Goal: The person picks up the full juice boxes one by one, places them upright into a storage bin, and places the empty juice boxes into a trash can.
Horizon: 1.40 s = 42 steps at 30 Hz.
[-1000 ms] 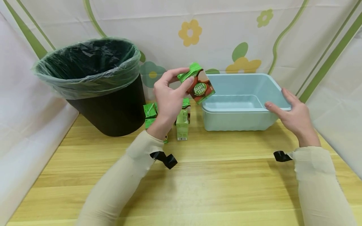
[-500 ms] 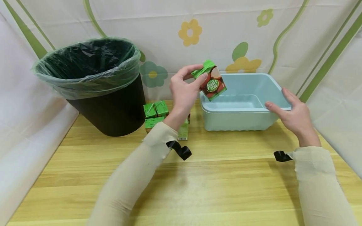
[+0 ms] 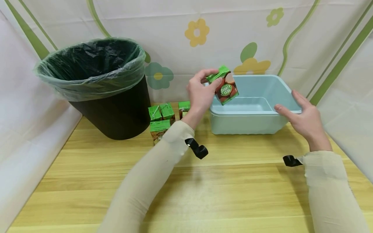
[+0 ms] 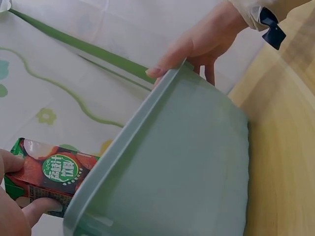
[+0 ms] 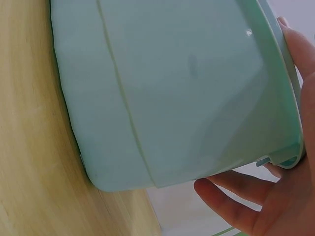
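Observation:
My left hand point(image 3: 201, 94) pinches a juice box point(image 3: 226, 87) with a green top and a red lychee picture, tilted, over the left end of a pale blue plastic bin point(image 3: 244, 124). Thumb and fingers hold its green end in the left wrist view, where the box's far end point(image 4: 61, 167) reaches the bin's rim. At the bin's right front corner, my right hand point(image 3: 306, 123) grips the rim; in the right wrist view the thumb lies over the rim and fingers point(image 5: 226, 201) lie by the outer wall. The part of the bin floor that shows holds nothing.
Several juice boxes point(image 3: 160, 126) stand on the wooden table point(image 3: 233, 187) beside the black trash can point(image 3: 116, 113), which has a green liner bag. Another box point(image 3: 184, 106) is partly hidden behind my left wrist. A flowered white curtain point(image 3: 175, 19) hangs behind.
My left hand has carried the juice box rightward, from the bin's left edge to over its left end. My right hand and the bin have stayed in place.

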{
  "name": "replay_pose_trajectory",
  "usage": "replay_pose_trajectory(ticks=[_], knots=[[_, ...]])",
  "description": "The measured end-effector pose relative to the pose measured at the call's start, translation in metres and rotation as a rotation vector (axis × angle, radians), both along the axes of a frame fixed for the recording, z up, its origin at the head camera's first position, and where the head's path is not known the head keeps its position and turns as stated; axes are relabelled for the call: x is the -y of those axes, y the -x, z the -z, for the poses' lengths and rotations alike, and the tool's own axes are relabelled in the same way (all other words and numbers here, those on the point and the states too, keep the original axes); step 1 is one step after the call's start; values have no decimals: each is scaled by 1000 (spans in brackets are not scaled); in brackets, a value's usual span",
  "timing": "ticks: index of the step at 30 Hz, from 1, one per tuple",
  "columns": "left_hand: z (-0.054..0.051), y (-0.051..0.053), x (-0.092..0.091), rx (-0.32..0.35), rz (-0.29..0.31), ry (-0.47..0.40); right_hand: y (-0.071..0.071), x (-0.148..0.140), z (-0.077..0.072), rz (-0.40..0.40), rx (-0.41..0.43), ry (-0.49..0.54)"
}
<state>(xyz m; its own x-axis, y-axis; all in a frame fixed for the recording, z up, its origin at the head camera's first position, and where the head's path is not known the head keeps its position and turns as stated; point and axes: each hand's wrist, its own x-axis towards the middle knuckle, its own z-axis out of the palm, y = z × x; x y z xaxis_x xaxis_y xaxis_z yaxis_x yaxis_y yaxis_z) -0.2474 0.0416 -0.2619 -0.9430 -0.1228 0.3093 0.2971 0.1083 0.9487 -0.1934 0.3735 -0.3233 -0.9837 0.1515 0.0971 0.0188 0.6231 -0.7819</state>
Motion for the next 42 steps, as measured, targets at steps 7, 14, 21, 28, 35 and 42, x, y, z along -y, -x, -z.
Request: replay_pose_trajectory(ticks=[7,14,21,28,35,42], knots=[[9,9,-9,35,-24,30,1,0,1,-1,-3,-3],[16,13,-17,47,-18,101,1,2,2,-2,-1,-1],[14,18,-24,40,1,216,1,2,2,-2,-6,-6],[10,21,-29,84,29,369,2,2,1,-2,-11,-10],[3,26,-35,152,102,473,2,1,1,0,-11,2],[0,29,-39,194,246,515,2,-2,1,3,-18,-5]])
